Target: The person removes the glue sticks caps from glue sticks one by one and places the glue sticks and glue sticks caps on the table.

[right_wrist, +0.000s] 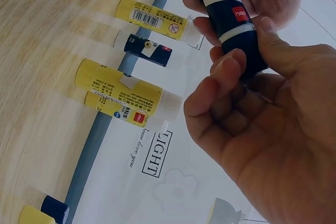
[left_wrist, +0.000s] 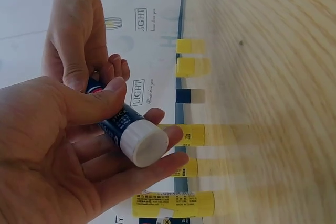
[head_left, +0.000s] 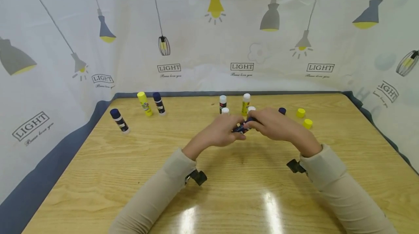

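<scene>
Both hands hold one navy glue stick above the table. My left hand grips its label-covered body, thumb on top and fingers underneath, and its white base points out in the left wrist view. At the other end, my right hand pinches the navy cap between thumb and fingers. A white ring shows between cap and body. Just beyond the hands stand several white-topped glue sticks, among them a dark one and a yellow one; the hands partly hide some of them.
On the left stand a yellow glue stick and two navy-capped ones. Right of the hands lie a loose navy cap and two yellow caps. A printed curtain borders the wooden table at the back.
</scene>
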A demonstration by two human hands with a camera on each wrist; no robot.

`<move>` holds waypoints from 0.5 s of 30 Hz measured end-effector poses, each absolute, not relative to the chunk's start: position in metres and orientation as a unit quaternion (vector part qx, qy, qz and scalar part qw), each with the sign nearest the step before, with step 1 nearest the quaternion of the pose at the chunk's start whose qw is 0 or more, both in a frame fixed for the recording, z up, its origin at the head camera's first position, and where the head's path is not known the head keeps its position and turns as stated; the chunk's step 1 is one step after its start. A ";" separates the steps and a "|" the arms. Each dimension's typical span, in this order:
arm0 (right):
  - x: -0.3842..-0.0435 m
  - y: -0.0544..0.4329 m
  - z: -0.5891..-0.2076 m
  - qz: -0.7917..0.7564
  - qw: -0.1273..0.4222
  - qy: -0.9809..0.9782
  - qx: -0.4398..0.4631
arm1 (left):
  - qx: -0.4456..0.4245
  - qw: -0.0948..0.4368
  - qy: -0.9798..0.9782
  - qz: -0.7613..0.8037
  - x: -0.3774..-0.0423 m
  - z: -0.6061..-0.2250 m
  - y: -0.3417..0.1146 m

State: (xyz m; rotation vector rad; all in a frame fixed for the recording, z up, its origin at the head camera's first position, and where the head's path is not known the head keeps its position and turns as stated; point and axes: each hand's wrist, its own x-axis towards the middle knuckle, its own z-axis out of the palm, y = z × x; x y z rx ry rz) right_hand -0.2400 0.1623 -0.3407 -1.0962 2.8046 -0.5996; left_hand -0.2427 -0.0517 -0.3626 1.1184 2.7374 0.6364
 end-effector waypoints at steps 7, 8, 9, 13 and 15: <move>-0.239 0.160 -0.338 -0.208 0.038 0.922 -0.323 | 0.332 0.056 0.919 0.204 -0.240 -0.362 -0.052; -0.239 0.160 -0.337 -0.214 0.037 0.923 -0.318 | 0.322 0.044 0.925 0.196 -0.239 -0.362 -0.051; -0.239 0.160 -0.337 -0.218 0.037 0.923 -0.315 | 0.312 0.031 0.930 0.189 -0.238 -0.361 -0.050; -0.238 0.159 -0.336 -0.227 0.036 0.922 -0.313 | 0.285 -0.026 0.944 0.166 -0.235 -0.360 -0.046; -0.239 0.159 -0.337 -0.228 0.040 0.921 -0.313 | 0.279 -0.041 0.945 0.164 -0.234 -0.359 -0.045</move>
